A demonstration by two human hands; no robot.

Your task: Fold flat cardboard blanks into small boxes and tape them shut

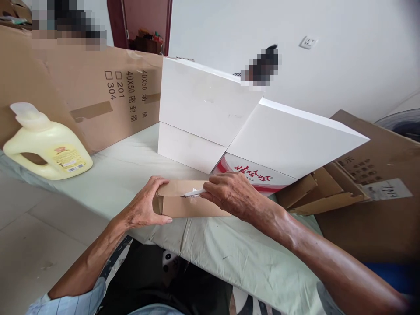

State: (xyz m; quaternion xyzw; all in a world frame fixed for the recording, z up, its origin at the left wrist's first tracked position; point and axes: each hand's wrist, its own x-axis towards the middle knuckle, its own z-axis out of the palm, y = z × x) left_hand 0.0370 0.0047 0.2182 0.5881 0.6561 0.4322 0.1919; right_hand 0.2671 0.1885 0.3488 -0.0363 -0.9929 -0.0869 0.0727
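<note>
A small brown cardboard box [188, 205] lies on a pale green sheet [236, 253] in front of me. My left hand [146, 205] grips the box's left end, fingers curled over its top edge. My right hand [229, 192] is closed around a small white cutter [193, 192], whose tip rests along the seam on top of the box.
A large white open carton [210, 105] with red lettering stands just behind the box. A brown carton [98, 92] leans at the back left, and flattened brown cartons [361, 175] lie at the right. A cream detergent jug [49, 146] lies at the left edge. Tiled floor is lower left.
</note>
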